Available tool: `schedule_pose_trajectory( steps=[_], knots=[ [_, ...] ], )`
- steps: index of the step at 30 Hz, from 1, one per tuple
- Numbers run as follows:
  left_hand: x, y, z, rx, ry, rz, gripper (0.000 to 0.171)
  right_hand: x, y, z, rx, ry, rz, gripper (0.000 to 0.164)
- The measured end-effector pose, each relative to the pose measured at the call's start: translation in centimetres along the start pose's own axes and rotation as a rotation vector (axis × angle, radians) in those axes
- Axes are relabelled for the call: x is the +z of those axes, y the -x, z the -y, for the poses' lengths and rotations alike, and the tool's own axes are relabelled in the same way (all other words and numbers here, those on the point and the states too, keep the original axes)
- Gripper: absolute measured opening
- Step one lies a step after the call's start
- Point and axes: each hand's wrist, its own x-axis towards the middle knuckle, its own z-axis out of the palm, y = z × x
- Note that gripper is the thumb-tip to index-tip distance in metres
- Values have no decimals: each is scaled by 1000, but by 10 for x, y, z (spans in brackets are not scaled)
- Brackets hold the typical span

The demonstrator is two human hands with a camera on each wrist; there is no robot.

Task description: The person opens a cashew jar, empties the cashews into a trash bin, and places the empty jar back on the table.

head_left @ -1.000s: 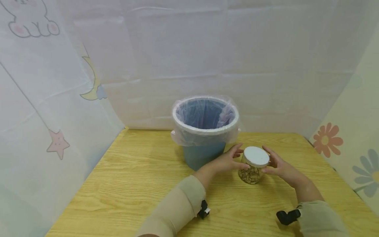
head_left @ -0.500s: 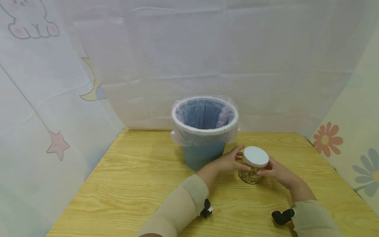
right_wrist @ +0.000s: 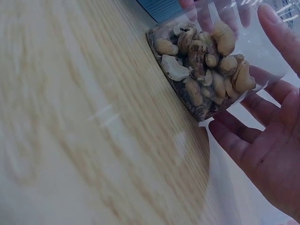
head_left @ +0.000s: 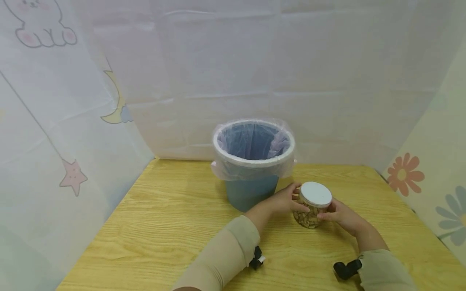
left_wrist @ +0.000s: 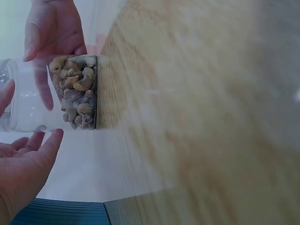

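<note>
A clear jar (head_left: 307, 217) of cashew-like nuts with a white lid (head_left: 316, 194) stands on the wooden table, between both hands. My left hand (head_left: 285, 202) holds its left side, thumb toward the front and fingers round the back. From the other side my right hand (head_left: 344, 216) grips it, thumb across the front. The right wrist view has the right fingers (right_wrist: 243, 133) curving under and round the wall beside the nuts (right_wrist: 206, 61). In the left wrist view, the nuts (left_wrist: 75, 91) fill the lower part of the jar, whose base is right at the tabletop.
Just left of the jar and behind the left hand stands a blue bin (head_left: 251, 190) with a white rim (head_left: 253, 162) and a translucent pinkish liner (head_left: 233, 171). Pale printed cloth (head_left: 218, 72) hangs behind the wooden table (head_left: 153, 226) and along its sides.
My right hand has come in from the right, and its thumb and fingers have closed onto the jar. The left hand has shifted slightly at its side; the jar has barely moved.
</note>
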Motion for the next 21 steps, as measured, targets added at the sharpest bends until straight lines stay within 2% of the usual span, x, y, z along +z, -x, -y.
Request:
schedule_pose_trajectory(
  steps=[5, 14, 21],
  knots=[
    [-1, 1, 0, 14, 13, -15, 56, 1, -1, 1, -3, 5, -1, 76],
    [-4, 5, -4, 31, 79, -60, 56, 0, 0, 12, -12, 24, -5, 72],
    [-5, 9, -15, 33, 118, -89, 55, -5, 2, 25, -80, 12, -7, 69]
  ],
)
